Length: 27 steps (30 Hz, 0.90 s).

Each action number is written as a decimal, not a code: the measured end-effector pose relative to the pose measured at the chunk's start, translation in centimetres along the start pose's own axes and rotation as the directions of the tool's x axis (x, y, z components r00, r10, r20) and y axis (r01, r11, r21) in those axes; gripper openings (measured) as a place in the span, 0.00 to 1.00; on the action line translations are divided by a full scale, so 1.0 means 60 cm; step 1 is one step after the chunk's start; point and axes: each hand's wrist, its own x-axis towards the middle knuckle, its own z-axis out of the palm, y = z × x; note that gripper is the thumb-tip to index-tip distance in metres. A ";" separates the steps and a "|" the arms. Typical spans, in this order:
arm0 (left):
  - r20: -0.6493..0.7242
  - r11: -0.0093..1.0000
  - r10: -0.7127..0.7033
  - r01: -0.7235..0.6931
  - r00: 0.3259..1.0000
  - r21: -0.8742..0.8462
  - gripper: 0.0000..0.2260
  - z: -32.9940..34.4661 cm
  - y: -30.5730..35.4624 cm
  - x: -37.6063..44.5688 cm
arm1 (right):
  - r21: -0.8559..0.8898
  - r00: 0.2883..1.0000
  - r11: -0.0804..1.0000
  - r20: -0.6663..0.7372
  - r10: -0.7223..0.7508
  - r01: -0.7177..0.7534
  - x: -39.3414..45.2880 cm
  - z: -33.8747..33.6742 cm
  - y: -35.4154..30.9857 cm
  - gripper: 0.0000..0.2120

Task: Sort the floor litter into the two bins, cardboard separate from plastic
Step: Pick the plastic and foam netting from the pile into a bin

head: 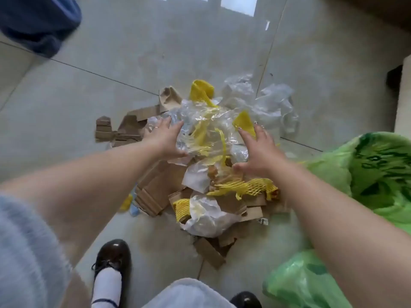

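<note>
Nearest, at 6 o'clock: a dark shoe [112, 255] with white sock on the tiled floor [111, 52], and pale fuzzy sleeves at the lower edge. Further up, at the centre: a mixed litter heap [206, 165], with torn cardboard pieces [153, 185] at the bottom and at 9 o'clock, yellow foam netting [242, 187] woven through, and clear plastic film [206, 130] on top. Left hand [165, 138] laid on the left flank of the film, fingers spread and almost straight, pressing, not curled round anything. Right hand [259, 150] on the right flank, fingers also spread, thumb low, touching film and a yellow scrap. At 3 to 5 o'clock, close beside the heap: a green bin bag [378, 174], mouth open. At 11 o'clock, far off: a blue bag [40, 21], blurred.

Probably about to scoop the plastic bundle between both palms. Risk: netting tangled in cardboard, so brown scraps dragged along into the plastic bag. Also slippery film sliding out from flat palms, scattering again. Which bag takes plastic: cannot tell.
</note>
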 end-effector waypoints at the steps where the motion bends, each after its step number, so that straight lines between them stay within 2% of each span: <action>1: -0.003 1.000 0.004 -0.004 1.000 -0.002 0.46 0.013 -0.005 0.016 | -0.030 1.000 1.000 0.015 -0.005 0.006 0.016 0.010 0.006 0.49; 5: -0.010 1.000 -0.004 0.004 1.000 -0.022 0.50 0.049 -0.023 0.077 | -0.084 0.999 0.996 0.036 0.007 -0.004 0.072 0.031 0.033 0.51; 8: -0.005 0.999 -0.015 0.015 1.000 -0.033 0.50 0.068 -0.027 0.102 | -0.098 0.998 0.995 0.057 0.001 0.005 0.107 0.046 0.050 0.51; 11: -0.006 1.000 0.010 -0.010 1.000 -0.023 0.45 0.091 -0.026 0.116 | -0.093 0.996 0.996 0.094 0.007 0.002 0.141 0.060 0.058 0.49; 15: -0.112 0.995 0.085 -0.090 0.990 -0.041 0.33 0.109 -0.018 0.106 | -0.076 0.994 0.997 0.108 0.016 -0.008 0.165 0.085 0.059 0.41; 21: -0.261 0.977 0.130 -0.168 0.956 -0.130 0.19 0.131 -0.022 0.095 | -0.128 0.999 0.992 -0.042 -0.015 0.010 0.160 0.129 0.046 0.32; 24: -0.368 0.968 0.150 -0.212 0.918 -0.135 0.11 0.141 -0.022 0.095 | -0.097 0.982 0.993 -0.167 -0.085 0.070 0.153 0.140 0.047 0.24; 27: -0.409 0.967 0.108 -0.192 0.906 -0.170 0.07 0.134 -0.019 0.091 | -0.023 0.961 0.993 -0.253 -0.116 0.114 0.143 0.140 0.050 0.20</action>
